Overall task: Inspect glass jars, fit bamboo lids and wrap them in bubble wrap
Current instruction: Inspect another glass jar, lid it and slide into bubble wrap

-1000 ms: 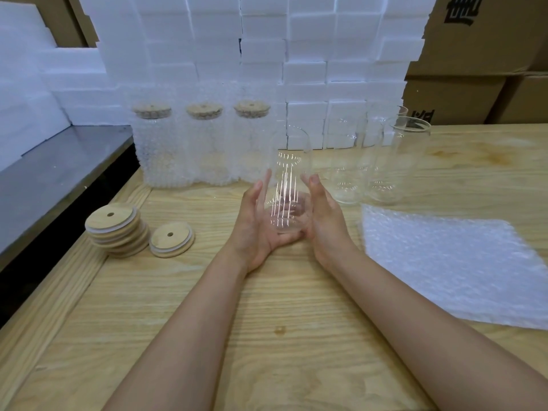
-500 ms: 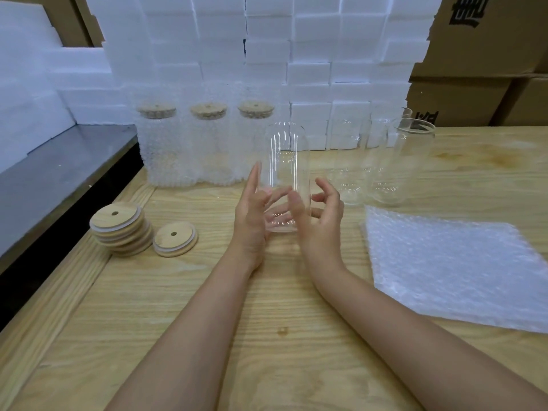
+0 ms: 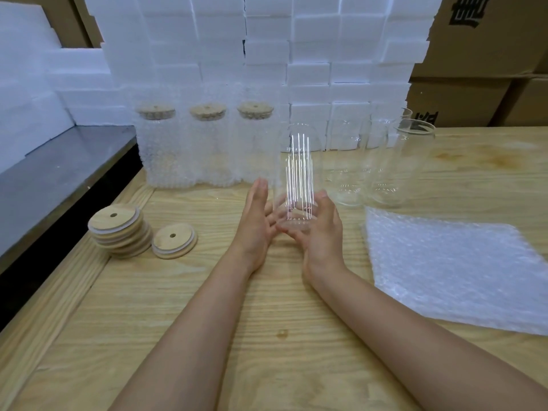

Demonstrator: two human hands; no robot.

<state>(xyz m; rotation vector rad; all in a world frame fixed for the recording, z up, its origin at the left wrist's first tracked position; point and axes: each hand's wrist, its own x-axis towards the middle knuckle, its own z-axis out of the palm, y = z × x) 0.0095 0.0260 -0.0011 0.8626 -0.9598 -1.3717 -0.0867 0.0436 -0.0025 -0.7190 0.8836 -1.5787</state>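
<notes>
A clear glass jar (image 3: 298, 173) without a lid is held upright above the wooden table (image 3: 267, 321), near its middle. My left hand (image 3: 255, 223) lies flat against the jar's lower left side with straight fingers. My right hand (image 3: 321, 232) cups the base from the right, thumb up along the glass and fingers curled under it. A stack of bamboo lids (image 3: 117, 229) and one single bamboo lid (image 3: 174, 241) lie to the left. A bubble wrap sheet (image 3: 453, 271) is spread out on the right.
Three wrapped jars with bamboo lids (image 3: 207, 149) stand in a row at the back left. Bare glass jars (image 3: 406, 164) stand at the back right. White foam blocks (image 3: 267, 54) and cardboard boxes (image 3: 489, 40) wall off the rear. A dark lower shelf (image 3: 53, 173) runs along the left.
The jar has risen from low between my palms to standing upright and higher. My fingers shifted round its base, and my left hand is now flat against its side.
</notes>
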